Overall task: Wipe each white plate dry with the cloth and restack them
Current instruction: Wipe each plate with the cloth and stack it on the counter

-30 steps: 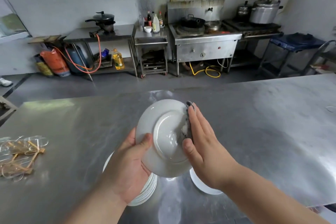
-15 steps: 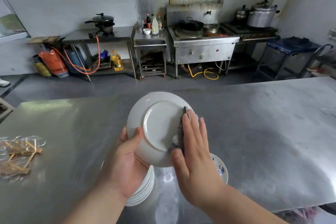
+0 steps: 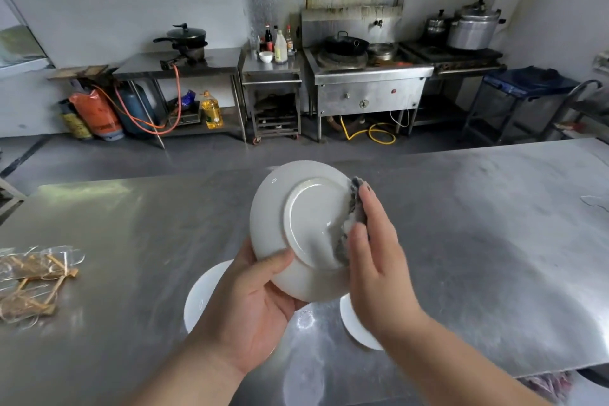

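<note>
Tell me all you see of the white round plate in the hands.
The white round plate, glossy like ceramic, is held tilted above the steel table, its underside and foot ring facing the camera. The left hand grips its lower rim, thumb on the underside; the right hand presses a grey cloth against its right side.

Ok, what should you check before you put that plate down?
1. Grip on plate: ok, left hand holds its rim.
2. Cloth on plate: ok, right hand presses it on the underside.
3. Underside dry: cannot tell.
4. Other side wiped: cannot tell, it faces away.
5. Where it goes: cannot tell, left plate or right plate on the table.
</note>
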`<state>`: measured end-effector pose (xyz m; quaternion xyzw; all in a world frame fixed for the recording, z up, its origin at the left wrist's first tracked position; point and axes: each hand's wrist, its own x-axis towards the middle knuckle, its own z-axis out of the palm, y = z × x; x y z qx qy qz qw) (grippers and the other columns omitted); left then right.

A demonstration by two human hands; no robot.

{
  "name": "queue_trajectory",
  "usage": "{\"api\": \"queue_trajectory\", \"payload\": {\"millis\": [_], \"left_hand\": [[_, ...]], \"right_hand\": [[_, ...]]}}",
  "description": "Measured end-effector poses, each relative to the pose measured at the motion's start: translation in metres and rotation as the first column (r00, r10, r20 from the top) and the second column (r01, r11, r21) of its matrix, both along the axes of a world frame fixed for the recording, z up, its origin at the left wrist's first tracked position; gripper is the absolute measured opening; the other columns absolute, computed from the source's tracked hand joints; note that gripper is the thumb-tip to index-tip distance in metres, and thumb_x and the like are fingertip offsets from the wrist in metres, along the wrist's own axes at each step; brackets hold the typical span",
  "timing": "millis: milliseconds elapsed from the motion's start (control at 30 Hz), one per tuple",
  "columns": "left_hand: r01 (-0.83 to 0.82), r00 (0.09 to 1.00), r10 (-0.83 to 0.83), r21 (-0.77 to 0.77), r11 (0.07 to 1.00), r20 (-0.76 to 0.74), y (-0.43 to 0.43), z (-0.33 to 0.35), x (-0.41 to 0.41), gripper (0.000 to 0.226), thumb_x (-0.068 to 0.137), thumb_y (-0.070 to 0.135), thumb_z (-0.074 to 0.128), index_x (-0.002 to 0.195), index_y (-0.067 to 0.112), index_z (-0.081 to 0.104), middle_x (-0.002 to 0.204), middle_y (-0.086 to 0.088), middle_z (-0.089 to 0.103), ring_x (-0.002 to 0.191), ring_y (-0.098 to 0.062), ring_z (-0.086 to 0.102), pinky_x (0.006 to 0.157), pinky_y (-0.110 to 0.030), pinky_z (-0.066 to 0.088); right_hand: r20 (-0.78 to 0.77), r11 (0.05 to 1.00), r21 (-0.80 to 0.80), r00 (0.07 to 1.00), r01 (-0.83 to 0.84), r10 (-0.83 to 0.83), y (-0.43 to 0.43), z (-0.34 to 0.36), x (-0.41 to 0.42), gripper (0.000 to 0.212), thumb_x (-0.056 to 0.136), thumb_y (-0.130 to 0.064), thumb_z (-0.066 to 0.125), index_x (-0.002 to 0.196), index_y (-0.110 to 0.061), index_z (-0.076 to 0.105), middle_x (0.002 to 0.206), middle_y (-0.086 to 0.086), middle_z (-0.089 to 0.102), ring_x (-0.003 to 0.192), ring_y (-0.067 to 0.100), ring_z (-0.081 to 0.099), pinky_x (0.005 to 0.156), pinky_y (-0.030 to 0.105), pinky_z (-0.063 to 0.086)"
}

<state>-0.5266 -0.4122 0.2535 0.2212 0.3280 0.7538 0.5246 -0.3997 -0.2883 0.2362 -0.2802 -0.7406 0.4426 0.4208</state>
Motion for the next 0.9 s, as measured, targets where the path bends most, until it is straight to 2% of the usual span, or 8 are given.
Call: {"api": "queue_trajectory", "payload": {"millis": [67,133,233,367,467,567,700,900], "left_hand": [[0.033,0.997,-0.029,-0.066,0.997,0.065,-0.003,0.002,-0.007,0.073,0.082,0.021,0.085,0.149,0.012,0.057,0.146,-0.021,0.062,0.134,-0.038,0.061,0.094,-0.055,0.058],[0.076,0.996,-0.070,-0.102,0.992,0.058,-0.005,0.006,-0.011,0.066,0.089,0.036,0.081,0.146,0.011,0.061,0.148,-0.019,0.062,0.137,-0.033,0.060,0.099,-0.048,0.058],[0.065,0.996,-0.058,-0.117,0.991,0.065,-0.005,0.008,-0.012,0.057,0.103,0.043,0.063,0.148,0.009,0.060,0.155,-0.020,0.055,0.144,-0.035,0.052,0.108,-0.045,0.052],[-0.050,0.992,0.066,-0.140,0.989,0.109,-0.004,0.003,-0.013,0.047,0.106,0.041,0.053,0.136,0.009,0.070,0.146,-0.021,0.063,0.134,-0.034,0.063,0.096,-0.042,0.060],[-0.099,0.987,0.119,-0.168,0.981,0.110,-0.005,-0.003,-0.013,0.046,0.103,0.041,0.053,0.132,0.010,0.073,0.142,-0.020,0.066,0.127,-0.033,0.068,0.088,-0.041,0.063],[-0.086,0.986,0.106,-0.150,0.985,0.128,-0.006,-0.003,-0.013,0.047,0.105,0.037,0.053,0.141,0.009,0.066,0.147,-0.021,0.062,0.133,-0.037,0.063,0.092,-0.046,0.061],[-0.113,0.980,0.125,-0.084,0.990,0.155,-0.004,0.001,-0.011,0.050,0.105,0.035,0.056,0.146,0.008,0.061,0.151,-0.020,0.058,0.139,-0.036,0.058,0.101,-0.048,0.057],[-0.045,0.988,0.047,-0.021,0.999,0.150,0.002,0.005,-0.002,0.056,0.101,0.032,0.067,0.149,0.005,0.056,0.152,-0.027,0.055,0.138,-0.040,0.058,0.098,-0.046,0.059]], "right_hand": [[0.017,0.997,0.014,0.997,-0.069,0.069,0.025,0.015,0.004,0.060,0.101,-0.057,0.037,0.152,-0.031,0.050,0.153,-0.023,0.050,0.146,-0.002,0.040,0.119,0.028,0.032],[0.088,0.984,0.060,0.982,-0.170,0.164,0.041,0.030,0.004,0.057,0.101,-0.058,0.038,0.144,-0.029,0.061,0.142,-0.023,0.061,0.138,-0.005,0.049,0.114,0.024,0.039],[0.183,0.963,0.121,0.959,-0.239,0.214,0.042,0.036,0.004,0.062,0.101,-0.063,0.036,0.147,-0.028,0.058,0.137,-0.022,0.065,0.133,-0.005,0.052,0.109,0.018,0.040],[0.291,0.952,0.264,0.954,-0.154,0.074,-0.004,0.008,0.007,0.081,0.102,-0.070,0.021,0.164,-0.018,0.029,0.170,-0.011,0.026,0.158,0.011,0.018,0.128,0.035,0.020],[0.340,0.926,0.346,0.940,-0.151,0.026,-0.032,-0.008,0.006,0.081,0.105,-0.069,0.020,0.166,-0.016,0.017,0.175,-0.010,0.008,0.161,0.016,-0.007,0.130,0.041,0.007],[0.371,0.899,0.374,0.925,-0.229,0.081,-0.003,0.012,0.005,0.077,0.106,-0.065,0.022,0.163,-0.014,0.029,0.172,-0.007,0.017,0.159,0.003,0.000,0.131,0.039,0.009],[0.278,0.964,0.143,0.944,-0.224,0.178,0.027,0.033,0.005,0.073,0.103,-0.065,0.027,0.164,-0.025,0.027,0.170,-0.018,0.020,0.155,-0.008,0.011,0.129,0.035,0.018],[0.094,0.982,0.187,0.995,-0.035,0.018,-0.041,-0.008,-0.002,0.072,0.106,-0.066,0.024,0.165,-0.025,0.016,0.173,-0.018,0.003,0.161,0.015,0.003,0.128,0.050,0.016]]}}
